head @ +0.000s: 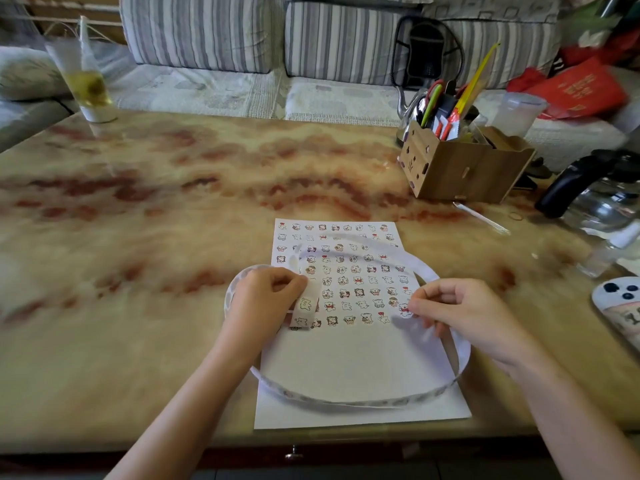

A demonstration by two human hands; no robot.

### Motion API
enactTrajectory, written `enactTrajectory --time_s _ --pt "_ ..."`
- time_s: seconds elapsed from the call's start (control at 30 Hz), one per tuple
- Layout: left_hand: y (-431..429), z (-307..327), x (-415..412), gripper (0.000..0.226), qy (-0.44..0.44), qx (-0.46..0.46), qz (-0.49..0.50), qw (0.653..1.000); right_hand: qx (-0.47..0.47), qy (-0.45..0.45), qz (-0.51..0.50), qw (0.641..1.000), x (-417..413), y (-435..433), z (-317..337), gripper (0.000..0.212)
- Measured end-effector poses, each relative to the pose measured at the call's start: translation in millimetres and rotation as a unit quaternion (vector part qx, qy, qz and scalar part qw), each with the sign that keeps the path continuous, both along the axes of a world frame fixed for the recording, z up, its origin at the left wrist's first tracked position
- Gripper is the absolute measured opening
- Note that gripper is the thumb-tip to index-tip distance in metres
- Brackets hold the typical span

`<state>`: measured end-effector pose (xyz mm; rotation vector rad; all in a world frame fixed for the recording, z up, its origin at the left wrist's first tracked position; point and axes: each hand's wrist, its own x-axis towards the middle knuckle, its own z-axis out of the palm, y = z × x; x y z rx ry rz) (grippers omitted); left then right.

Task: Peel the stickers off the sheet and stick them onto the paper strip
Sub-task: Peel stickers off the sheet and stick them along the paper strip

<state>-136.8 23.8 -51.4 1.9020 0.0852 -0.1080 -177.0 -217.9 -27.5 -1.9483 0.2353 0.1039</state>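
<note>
The sticker sheet [346,358] lies flat by the worktop's [173,237] near edge, right of centre. The paper strip [346,400] loops loosely over and around it. The left hand [266,292] pinches the strip's free end, which bears stickers. The fingers [420,301] of the right hand [460,306] pinch a small sticker [403,310] at the sheet's right margin. Strip and sticker are judged thin, light and limp. The strip is best held close to the placement spot, and the sticker lifted by one corner.
</note>
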Motion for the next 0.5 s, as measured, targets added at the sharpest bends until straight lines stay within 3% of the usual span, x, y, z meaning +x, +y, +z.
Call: enactTrajectory --time_s 0.5 --pt "-0.6 -0.8 -1.0 0.025 -0.011 0.008 -0.002 1.000 -0.037 0.027 -0.029 0.999 1.7 4.2 -9.2 0.002"
